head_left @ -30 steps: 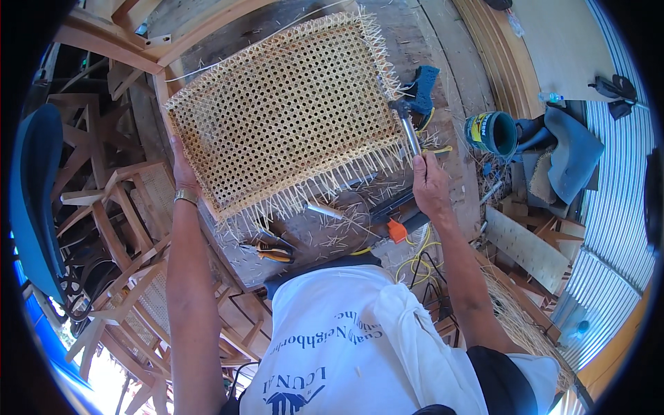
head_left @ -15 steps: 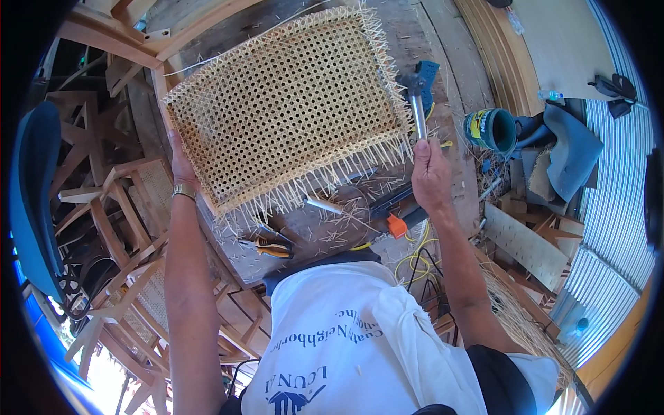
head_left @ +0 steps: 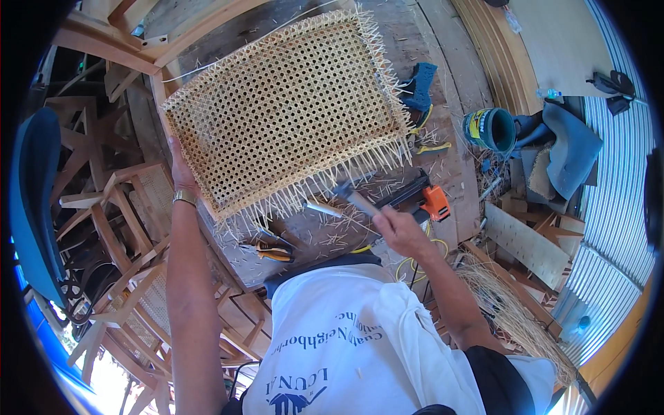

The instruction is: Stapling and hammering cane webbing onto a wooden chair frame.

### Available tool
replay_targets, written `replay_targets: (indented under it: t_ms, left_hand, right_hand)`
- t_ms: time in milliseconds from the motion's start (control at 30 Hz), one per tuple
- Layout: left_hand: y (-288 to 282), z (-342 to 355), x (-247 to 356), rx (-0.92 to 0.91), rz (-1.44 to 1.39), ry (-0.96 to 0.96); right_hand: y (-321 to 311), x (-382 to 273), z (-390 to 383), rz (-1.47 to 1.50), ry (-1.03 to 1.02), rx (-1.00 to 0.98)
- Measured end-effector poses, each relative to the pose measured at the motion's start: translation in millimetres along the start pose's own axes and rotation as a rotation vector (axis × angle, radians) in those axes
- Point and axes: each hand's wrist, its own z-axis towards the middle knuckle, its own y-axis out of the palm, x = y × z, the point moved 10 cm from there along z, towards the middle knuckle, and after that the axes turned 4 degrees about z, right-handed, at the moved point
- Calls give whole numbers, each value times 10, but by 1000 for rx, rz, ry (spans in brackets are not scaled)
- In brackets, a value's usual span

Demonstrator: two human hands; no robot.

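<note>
At our view's four o'clock our right hand [head_left: 401,233] clamps a hammer [head_left: 361,203]; farther off our left hand [head_left: 181,171], its grip hidden, meets the eight o'clock edge of the cane panel [head_left: 287,114] lying toward eleven, probably light, springy, easily frayed, best held by its rim.

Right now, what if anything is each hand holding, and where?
Right hand: hammer, by the handle. Left hand: at the left edge of the woven cane panel; fingers mostly hidden, so a firm grip can't be told.
</note>
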Motion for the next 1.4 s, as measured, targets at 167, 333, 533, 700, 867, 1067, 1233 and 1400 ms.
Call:
replay_targets:
  t_ms: [167, 333, 533, 700, 867, 1067, 1233, 1400]
  left_hand:
    - [76, -59, 35, 10, 24, -7]
    - [217, -137, 148, -37, 3, 2]
    - [59, -41, 121, -33, 21, 73]
    - [129, -12, 120, -114, -61, 83]
    - [284, -181, 260, -66, -47, 171]
    - [591, -430, 281, -247, -240, 25]
    - [507, -82, 95, -345, -246, 5]
    - [437, -44, -26, -331, -197, -46]
  right_hand:
    - [588, 220, 135, -225, 129, -377]
    - [1067, 445, 306, -180, 123, -493]
    - [1548, 363, 339, -161, 105, -493]
    - [1723, 357, 293, -300, 216, -310]
    - [1847, 429, 237, -353, 375, 23]
    - [1839, 506, 206, -379, 530, 248]
    - [1859, 499, 253, -440, 527, 292]
    - [1868, 444, 195, -411, 594, 293]
